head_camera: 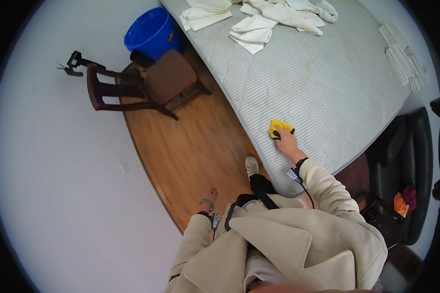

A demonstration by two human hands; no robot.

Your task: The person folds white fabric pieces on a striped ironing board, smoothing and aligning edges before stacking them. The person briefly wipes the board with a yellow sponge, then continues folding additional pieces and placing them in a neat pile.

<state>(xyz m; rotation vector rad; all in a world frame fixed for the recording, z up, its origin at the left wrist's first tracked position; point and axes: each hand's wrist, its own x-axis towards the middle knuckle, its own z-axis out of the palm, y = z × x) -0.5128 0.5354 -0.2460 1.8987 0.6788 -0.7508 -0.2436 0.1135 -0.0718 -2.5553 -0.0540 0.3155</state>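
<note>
My right hand grips a folded yellow cloth with black edging. The cloth rests on a striped, pale grey mattress, close to its near left edge. Part of the cloth is hidden under my fingers. Down at my side, above the wooden floor, hangs my left hand, with a grey band around the wrist. No object shows in it, but its fingers are too foreshortened to tell how they are held. At the mattress's far end lie several crumpled white cloths, some with brownish stains.
A dark wooden chair stands left of the mattress, with a blue bucket behind it. Stacked white strips lie along the right edge. A black sofa holds orange and purple cloths. The wall borders the wooden floor.
</note>
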